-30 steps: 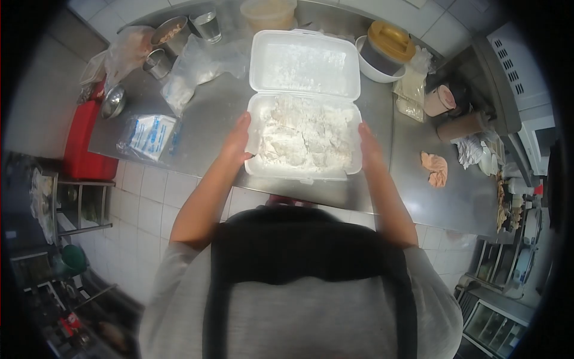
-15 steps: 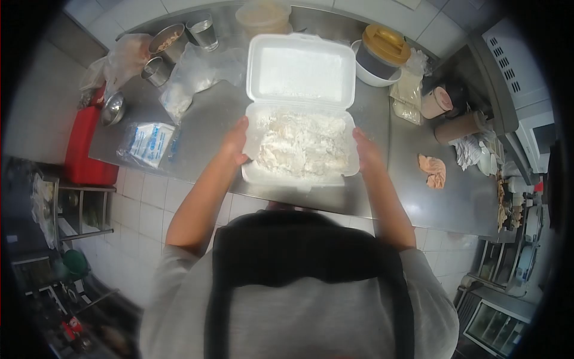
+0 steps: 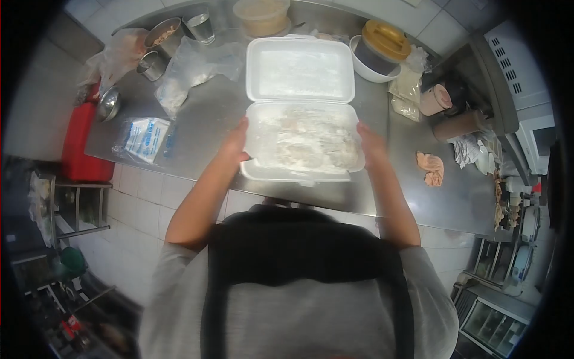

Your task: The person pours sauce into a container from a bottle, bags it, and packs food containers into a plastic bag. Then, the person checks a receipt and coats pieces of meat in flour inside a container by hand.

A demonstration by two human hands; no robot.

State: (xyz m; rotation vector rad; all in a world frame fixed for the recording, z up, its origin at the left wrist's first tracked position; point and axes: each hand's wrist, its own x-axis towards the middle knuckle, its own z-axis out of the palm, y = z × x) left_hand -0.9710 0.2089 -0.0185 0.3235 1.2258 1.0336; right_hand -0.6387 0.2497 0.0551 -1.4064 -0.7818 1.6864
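Note:
A white foam clamshell box (image 3: 299, 170) sits open at the front edge of a steel counter (image 3: 209, 128), its lid (image 3: 299, 67) lying back flat. The tray is full of floured pieces under white flour. My left hand (image 3: 234, 143) grips the tray's left side. My right hand (image 3: 372, 143) grips its right side. The food looks blurred.
A clear bag of flour (image 3: 185, 75) and a blue-printed packet (image 3: 145, 137) lie left. Metal cups (image 3: 152, 63), a glass (image 3: 200, 27) and a tub (image 3: 260, 15) stand at the back. A white bowl with a yellow-lidded container (image 3: 382, 48), cups and a crumpled rag (image 3: 431, 167) are right.
Held in both hands, the box has shifted a little back and forth over the counter edge, and the floured pieces have spread and blurred. My grip on both sides is unchanged.

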